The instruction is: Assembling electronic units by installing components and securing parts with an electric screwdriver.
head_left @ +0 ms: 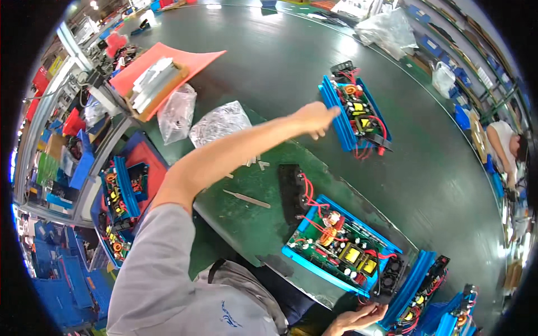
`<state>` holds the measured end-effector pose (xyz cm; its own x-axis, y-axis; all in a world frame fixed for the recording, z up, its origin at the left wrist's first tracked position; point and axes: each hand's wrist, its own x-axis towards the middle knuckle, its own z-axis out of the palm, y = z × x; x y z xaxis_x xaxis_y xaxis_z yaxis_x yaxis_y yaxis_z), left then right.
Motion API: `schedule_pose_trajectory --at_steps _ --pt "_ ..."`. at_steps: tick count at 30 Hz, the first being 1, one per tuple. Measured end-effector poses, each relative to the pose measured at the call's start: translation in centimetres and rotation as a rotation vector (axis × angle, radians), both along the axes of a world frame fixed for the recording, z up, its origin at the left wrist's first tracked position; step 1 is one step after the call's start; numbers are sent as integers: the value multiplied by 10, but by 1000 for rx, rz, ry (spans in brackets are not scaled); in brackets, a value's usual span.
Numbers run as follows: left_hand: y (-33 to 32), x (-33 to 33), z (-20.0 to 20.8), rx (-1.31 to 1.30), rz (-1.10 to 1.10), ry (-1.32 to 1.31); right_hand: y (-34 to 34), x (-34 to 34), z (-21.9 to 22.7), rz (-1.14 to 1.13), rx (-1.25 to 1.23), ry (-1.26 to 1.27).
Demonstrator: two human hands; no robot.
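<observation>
My left arm stretches across the bench to the dark green surface beyond. There, my left hand (pixel 316 120), fingers curled, touches the left edge of a blue metal housing (pixel 358 115) with an open circuit board and red wires. My right hand (pixel 358 320), low in the view, has its fingers loosely extended beside a tilted blue-cased unit (pixel 412 291); contact is hard to make out. Between my hands, another open blue-cased circuit unit (pixel 342 249) lies on the bench, with a black end panel (pixel 290 193) joined by red wires. Metal tweezers (pixel 246 198) lie to its left.
A clear bag (pixel 177 115) and silvery bag (pixel 219 124) lie left of centre, near a carton (pixel 154 89) on a red sheet. A bin (pixel 147 154) at left holds more blue-cased units. Another unit (pixel 457 313) stands lower right. A person (pixel 502 145) is far right.
</observation>
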<state>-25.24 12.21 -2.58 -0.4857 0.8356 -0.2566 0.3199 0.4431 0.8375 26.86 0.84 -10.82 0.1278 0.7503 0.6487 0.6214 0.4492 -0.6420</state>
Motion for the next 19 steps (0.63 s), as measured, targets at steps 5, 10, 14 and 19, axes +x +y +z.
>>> schedule_pose_trajectory --at_steps 5,10,14,19 --pt "99 -33 -52 19 232 -361 -15 -3 11 11 -418 142" --pt "123 -11 -60 60 83 -367 -6 -2 10 -68 -21 -46" --pt "87 -35 -43 126 164 -324 0 -6 6 23 -44 23" --pt "47 -32 -29 166 256 -192 -3 -10 5 -9 -89 21"
